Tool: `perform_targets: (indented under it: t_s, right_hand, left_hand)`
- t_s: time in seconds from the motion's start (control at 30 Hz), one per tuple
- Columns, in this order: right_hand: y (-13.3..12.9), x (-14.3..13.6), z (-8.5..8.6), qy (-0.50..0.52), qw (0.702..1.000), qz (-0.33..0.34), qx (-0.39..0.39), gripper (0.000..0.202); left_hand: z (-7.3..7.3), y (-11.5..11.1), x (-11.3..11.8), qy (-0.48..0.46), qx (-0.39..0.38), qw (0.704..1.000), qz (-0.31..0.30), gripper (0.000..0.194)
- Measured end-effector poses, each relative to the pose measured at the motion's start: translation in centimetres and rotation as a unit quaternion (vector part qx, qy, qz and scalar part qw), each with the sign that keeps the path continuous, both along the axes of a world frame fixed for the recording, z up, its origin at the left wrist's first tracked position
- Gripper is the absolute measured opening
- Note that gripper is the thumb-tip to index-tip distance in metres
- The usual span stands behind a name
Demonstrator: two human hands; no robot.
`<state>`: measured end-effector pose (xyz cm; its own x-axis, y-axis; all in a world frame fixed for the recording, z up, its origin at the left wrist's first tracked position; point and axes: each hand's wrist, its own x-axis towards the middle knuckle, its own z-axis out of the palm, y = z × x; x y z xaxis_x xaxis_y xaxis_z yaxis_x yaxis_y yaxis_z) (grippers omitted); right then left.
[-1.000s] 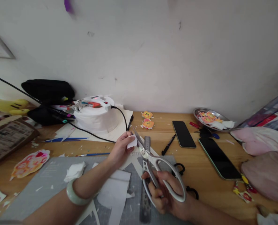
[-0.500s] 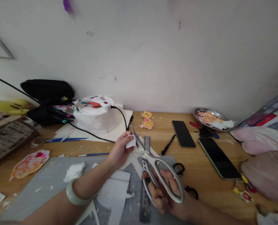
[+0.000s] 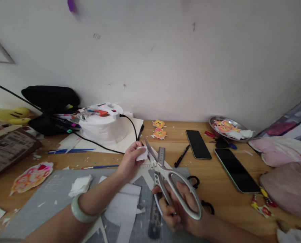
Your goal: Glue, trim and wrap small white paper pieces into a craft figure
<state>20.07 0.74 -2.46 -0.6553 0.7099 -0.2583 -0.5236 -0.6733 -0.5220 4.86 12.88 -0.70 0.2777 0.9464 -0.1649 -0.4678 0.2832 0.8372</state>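
Between the thumb and fingers of my left hand (image 3: 130, 161) is a small piece of white paper (image 3: 142, 154). My right hand (image 3: 177, 206) grips the handles of large silver scissors (image 3: 162, 170). Their blades point away from me, parted a little, with the tips close beside the paper. Under the scissors lies a metal ruler (image 3: 154, 216), partly hidden. Below my left forearm, cut white paper (image 3: 125, 202) rests on the grey cutting mat (image 3: 51, 195). A folded white wad (image 3: 80, 185) sits left of my wrist.
A white roll (image 3: 102, 130) carries a corded white tool on top. Two phones (image 3: 198, 144) and a black pen (image 3: 182, 156) lie to the right. At the back right stands a metal bowl (image 3: 212, 122) with painted cutouts. Black-handled scissors (image 3: 194, 182) lie partly behind my right hand.
The scissors' handles have spread wider and my right hand has shifted slightly right. The blades now stand further apart. My left hand still pinches the paper in nearly the same place.
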Motion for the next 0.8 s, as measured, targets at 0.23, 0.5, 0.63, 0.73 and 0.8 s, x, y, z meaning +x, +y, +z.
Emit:
perform_targets:
  t_s: [0.23, 0.5, 0.63, 0.73, 0.8]
  right_hand:
    - [0.26, 0.13, 0.05, -0.007, 0.999, 0.017, -0.036, 0.056]
    - [0.29, 0.08, -0.27, -0.013, 0.999, 0.016, -0.047, 0.051]
    - [0.27, 0.1, -0.07, -0.017, 0.999, 0.014, -0.049, 0.05]
    - [0.26, 0.05, 0.17, -0.024, 0.998, 0.013, -0.051, 0.051]
    - [0.25, 0.0, 0.27, -0.035, 0.998, 0.013, -0.053, 0.049]
  left_hand:
    - [-0.16, 0.05, 0.02, -0.005, 0.009, 1.0, 0.007, 0.026]
    - [-0.09, 0.07, -0.05, -0.006, 0.004, 1.0, -0.002, 0.027]
    - [-0.03, 0.03, -0.07, -0.006, 0.003, 1.0, -0.002, 0.026]
    - [0.0, 0.02, -0.05, -0.006, 0.005, 1.0, -0.004, 0.027]
    - [-0.01, 0.04, -0.03, -0.003, 0.006, 1.0, -0.004, 0.028]
